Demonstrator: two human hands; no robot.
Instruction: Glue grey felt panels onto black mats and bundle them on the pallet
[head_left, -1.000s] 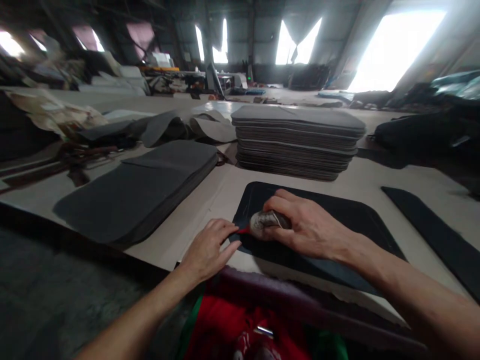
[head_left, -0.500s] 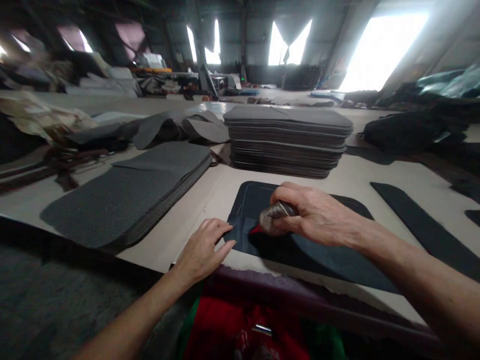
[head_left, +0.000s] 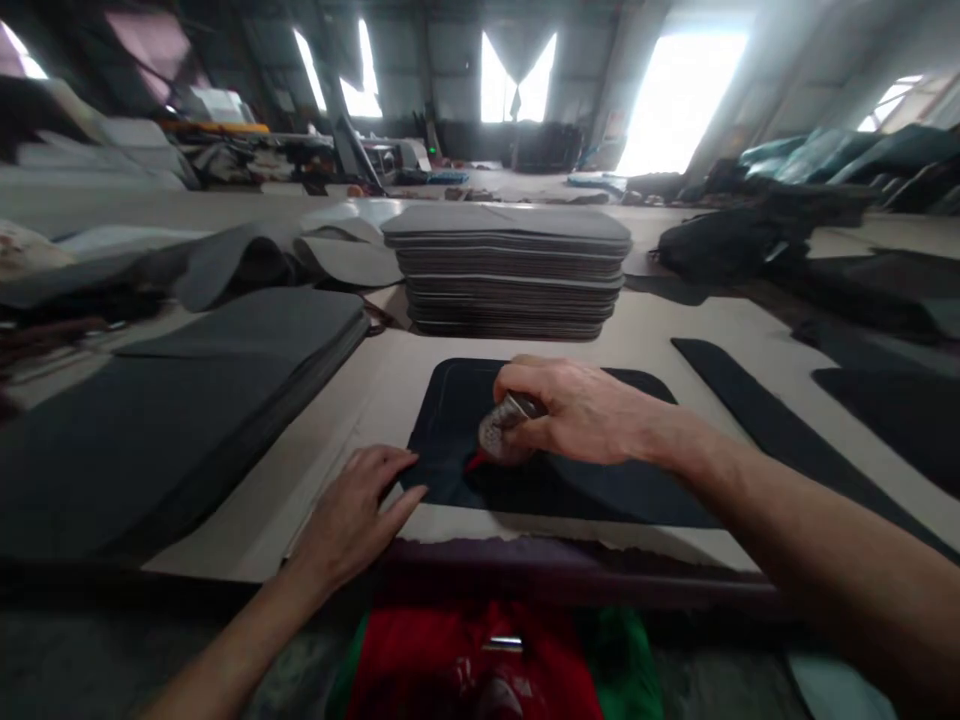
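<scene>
R hand (head_left: 574, 405) wraps round mottled grey-brown tool (head_left: 497, 435) w/ red tip, tip down at or just over flat, black, round-cornered sheet (head_left: 450, 420). L hand (head_left: 356, 510), thumb & fingers spread, at sheet's left edge. Sheet's nr front edge of pale bench (head_left: 360, 405), bare strips L & R. Outward: tall grey sheet stack (head_left: 510, 270) behind, low dark-grey sheet stack (head_left: 187, 400) L, long black strip (head_left: 765, 410) R.

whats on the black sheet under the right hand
A red-tipped tool in the right hand; faint lines mark the sheet near its far left corner. The surface beneath them is hidden by hand and tool.
</scene>
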